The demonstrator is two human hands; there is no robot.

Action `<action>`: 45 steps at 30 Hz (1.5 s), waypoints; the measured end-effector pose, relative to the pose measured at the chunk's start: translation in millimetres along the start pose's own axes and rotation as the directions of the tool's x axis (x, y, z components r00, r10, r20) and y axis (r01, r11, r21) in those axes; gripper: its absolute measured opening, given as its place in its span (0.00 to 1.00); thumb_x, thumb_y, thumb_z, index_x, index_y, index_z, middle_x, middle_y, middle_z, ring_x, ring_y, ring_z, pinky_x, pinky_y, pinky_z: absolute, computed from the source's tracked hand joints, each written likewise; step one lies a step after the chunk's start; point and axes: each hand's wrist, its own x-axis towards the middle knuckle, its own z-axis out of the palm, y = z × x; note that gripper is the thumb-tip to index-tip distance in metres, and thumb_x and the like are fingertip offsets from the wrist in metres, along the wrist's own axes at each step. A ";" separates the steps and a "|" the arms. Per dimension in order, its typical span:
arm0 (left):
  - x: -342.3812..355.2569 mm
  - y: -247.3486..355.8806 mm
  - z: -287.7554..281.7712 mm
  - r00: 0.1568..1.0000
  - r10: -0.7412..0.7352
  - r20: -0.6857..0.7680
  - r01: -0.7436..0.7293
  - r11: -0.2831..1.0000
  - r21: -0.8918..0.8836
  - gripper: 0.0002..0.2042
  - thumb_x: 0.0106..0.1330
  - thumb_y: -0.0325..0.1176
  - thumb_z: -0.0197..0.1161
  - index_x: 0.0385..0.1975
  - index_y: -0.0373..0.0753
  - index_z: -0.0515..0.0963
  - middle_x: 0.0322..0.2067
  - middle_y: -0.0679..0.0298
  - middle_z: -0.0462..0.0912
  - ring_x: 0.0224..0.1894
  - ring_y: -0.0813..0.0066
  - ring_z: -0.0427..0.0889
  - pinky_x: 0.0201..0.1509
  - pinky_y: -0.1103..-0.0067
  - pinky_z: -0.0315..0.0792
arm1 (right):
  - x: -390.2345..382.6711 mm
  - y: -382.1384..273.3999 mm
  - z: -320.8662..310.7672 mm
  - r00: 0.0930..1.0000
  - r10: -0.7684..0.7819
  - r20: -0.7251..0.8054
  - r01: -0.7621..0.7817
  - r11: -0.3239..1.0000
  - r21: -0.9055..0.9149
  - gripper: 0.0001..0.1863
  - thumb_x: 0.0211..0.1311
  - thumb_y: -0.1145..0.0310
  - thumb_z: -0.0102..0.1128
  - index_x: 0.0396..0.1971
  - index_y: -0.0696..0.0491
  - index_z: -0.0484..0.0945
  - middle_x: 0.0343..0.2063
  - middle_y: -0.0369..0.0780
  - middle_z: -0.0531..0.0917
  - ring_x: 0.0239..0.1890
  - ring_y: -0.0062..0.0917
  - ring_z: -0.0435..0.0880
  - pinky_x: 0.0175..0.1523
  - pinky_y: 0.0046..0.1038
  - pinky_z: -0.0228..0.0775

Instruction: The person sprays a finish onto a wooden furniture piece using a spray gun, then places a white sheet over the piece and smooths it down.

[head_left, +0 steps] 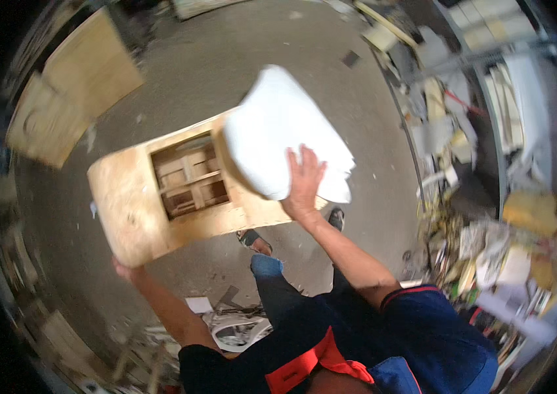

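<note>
A pale plywood frame (130, 203) with rounded corners and a rectangular opening lies across the middle of the view, inner battens showing through the opening. My left hand (127, 269) grips its near left corner, fingers partly hidden under the edge. A white padded sheet (265, 125), apparently foam, with a jagged right edge covers the frame's right part. My right hand (304, 177) rests on this sheet with fingers spread. My feet show on the floor beneath the frame.
Two plywood boards (88, 65) stand at the upper left. Metal shelving (502, 46) along the right holds foam pieces and sheets. Piles of scraps (508, 276) lie at lower right, more wooden offcuts (61, 335) at lower left. The concrete floor (199, 65) surrounds the frame.
</note>
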 end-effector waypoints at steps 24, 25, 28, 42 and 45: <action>33.2 184.9 116.4 0.684 -0.466 -0.562 -0.042 0.743 -0.667 0.23 0.72 0.28 0.48 0.65 0.29 0.58 0.60 0.37 0.67 0.56 0.45 0.77 0.55 0.54 0.79 | -4.1 129.3 -50.4 0.976 0.135 -0.172 -0.118 0.987 0.106 0.44 0.50 0.63 0.71 0.67 0.56 0.61 0.65 0.54 0.64 0.69 0.48 0.60 0.71 0.57 0.42; 33.2 204.1 130.9 0.725 -0.395 -0.565 -0.085 0.762 -0.642 0.23 0.71 0.27 0.48 0.65 0.30 0.59 0.60 0.37 0.67 0.56 0.45 0.77 0.53 0.55 0.80 | -3.5 139.6 -54.1 0.964 0.106 -0.246 -0.071 0.987 0.147 0.44 0.50 0.62 0.70 0.66 0.58 0.61 0.63 0.55 0.66 0.69 0.48 0.60 0.70 0.54 0.45; 39.4 258.7 170.0 0.686 -0.413 -0.599 -0.101 0.761 -0.640 0.24 0.71 0.26 0.50 0.66 0.32 0.60 0.60 0.38 0.68 0.54 0.47 0.78 0.52 0.57 0.81 | -12.1 167.5 -60.0 0.951 0.157 -0.266 -0.112 0.978 0.177 0.43 0.52 0.62 0.70 0.67 0.59 0.59 0.63 0.55 0.66 0.68 0.49 0.61 0.69 0.49 0.50; -11.8 435.1 333.8 0.883 -0.156 -0.443 -0.143 0.809 -0.571 0.23 0.71 0.25 0.52 0.66 0.34 0.62 0.59 0.45 0.70 0.53 0.63 0.79 0.55 0.71 0.81 | -130.9 303.0 -39.4 0.794 0.520 -0.315 -0.382 0.830 0.405 0.35 0.57 0.70 0.63 0.65 0.62 0.63 0.62 0.54 0.70 0.65 0.50 0.65 0.70 0.45 0.54; -45.7 444.4 345.7 0.902 -0.045 -0.430 -0.181 0.864 -0.470 0.29 0.69 0.25 0.54 0.70 0.35 0.55 0.72 0.44 0.50 0.73 0.58 0.55 0.74 0.66 0.59 | -189.4 333.4 -46.2 0.893 0.444 -0.074 -0.402 0.861 0.312 0.26 0.56 0.74 0.59 0.57 0.63 0.73 0.58 0.54 0.75 0.63 0.48 0.70 0.66 0.42 0.60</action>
